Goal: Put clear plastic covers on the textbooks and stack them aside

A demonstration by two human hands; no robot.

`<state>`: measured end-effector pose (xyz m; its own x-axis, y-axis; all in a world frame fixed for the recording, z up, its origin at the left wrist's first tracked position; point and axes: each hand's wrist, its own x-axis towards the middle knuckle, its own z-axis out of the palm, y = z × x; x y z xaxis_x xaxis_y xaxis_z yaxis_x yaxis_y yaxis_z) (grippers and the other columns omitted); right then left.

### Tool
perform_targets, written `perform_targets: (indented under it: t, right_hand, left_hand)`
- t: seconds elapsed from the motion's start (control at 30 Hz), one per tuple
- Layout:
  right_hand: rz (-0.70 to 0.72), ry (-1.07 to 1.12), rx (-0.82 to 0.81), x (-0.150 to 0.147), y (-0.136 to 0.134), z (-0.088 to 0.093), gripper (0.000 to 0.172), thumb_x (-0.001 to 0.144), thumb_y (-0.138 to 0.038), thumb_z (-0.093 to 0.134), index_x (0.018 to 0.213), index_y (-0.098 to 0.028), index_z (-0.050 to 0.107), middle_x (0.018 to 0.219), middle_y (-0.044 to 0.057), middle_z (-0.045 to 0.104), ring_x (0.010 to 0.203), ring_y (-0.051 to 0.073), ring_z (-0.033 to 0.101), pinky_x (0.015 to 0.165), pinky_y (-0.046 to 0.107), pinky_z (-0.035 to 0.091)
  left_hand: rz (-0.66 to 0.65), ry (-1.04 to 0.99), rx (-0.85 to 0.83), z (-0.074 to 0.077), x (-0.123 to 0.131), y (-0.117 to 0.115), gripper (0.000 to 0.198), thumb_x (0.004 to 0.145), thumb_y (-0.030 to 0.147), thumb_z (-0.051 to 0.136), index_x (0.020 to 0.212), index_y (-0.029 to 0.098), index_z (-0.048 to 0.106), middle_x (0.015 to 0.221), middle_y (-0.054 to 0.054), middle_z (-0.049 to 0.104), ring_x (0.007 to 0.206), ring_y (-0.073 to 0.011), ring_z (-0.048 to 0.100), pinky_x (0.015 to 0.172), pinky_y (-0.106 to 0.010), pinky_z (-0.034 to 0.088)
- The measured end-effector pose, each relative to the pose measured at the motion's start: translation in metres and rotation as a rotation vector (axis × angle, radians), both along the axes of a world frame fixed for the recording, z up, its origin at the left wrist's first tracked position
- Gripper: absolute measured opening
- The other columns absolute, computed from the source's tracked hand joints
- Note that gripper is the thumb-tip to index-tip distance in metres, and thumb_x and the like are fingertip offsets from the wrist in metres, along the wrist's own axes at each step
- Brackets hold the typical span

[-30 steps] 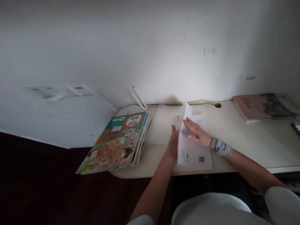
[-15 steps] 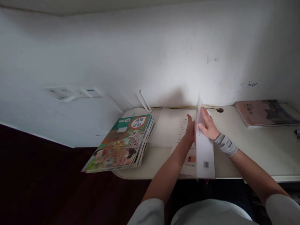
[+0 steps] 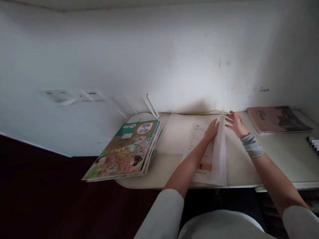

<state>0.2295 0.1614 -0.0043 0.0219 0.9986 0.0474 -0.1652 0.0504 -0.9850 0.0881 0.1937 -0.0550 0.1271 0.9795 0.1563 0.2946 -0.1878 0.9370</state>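
A book with a printed list and a small orange picture lies on the desk, with a pale, translucent sheet raised along its right side. My left hand reaches over the page, its fingers stretched out against the left face of that sheet. Just right of the sheet, my right hand is held up with fingers spread, holding nothing. A grey band wraps my right wrist. Left of the book spreads a clear plastic cover sheet.
Several stacked textbooks, a green one on top, overhang the desk's left end. More books lie at the back right. A thin yellow cable runs along the wall. A pixelated dark object sits at the right edge.
The upright white panel with a barcode no longer shows between my hands. My left hand has shifted right, and my right hand has moved off the panel to the right, fingers spreading.
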Motion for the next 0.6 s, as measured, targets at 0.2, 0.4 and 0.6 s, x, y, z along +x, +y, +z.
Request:
perform_targets:
  t: [0.2, 0.4, 0.6]
  right_hand:
    - [0.097, -0.009, -0.005, 0.051, -0.026, 0.021, 0.036, 0.061, -0.031, 0.069, 0.095, -0.023, 0.061, 0.087, 0.001, 0.068, 0.076, 0.017, 0.062, 0.061, 0.026, 0.049]
    - [-0.058, 0.093, -0.061, 0.081, -0.031, -0.007, 0.028, 0.057, -0.029, 0.066, 0.084, -0.023, 0.064, 0.078, 0.001, 0.070, 0.076, 0.018, 0.063, 0.066, 0.030, 0.050]
    - [-0.063, 0.162, -0.073, 0.091, -0.025, -0.012, 0.032, 0.061, -0.040, 0.067, 0.087, -0.022, 0.066, 0.093, 0.004, 0.071, 0.095, 0.023, 0.062, 0.080, 0.037, 0.050]
  left_hand:
    - [-0.074, 0.098, 0.084, 0.004, 0.025, 0.015, 0.033, 0.078, 0.034, 0.056, 0.105, 0.016, 0.062, 0.116, -0.011, 0.061, 0.111, -0.0223, 0.052, 0.099, -0.034, 0.035]
    - [-0.041, 0.073, 0.077, -0.003, 0.022, 0.040, 0.016, 0.078, 0.027, 0.052, 0.071, 0.016, 0.061, 0.073, -0.004, 0.063, 0.076, -0.0181, 0.057, 0.076, -0.030, 0.043]
    - [-0.043, -0.032, 0.037, -0.017, 0.041, 0.042, 0.020, 0.079, 0.033, 0.048, 0.074, 0.017, 0.058, 0.071, -0.001, 0.060, 0.071, -0.0143, 0.054, 0.065, -0.024, 0.041]
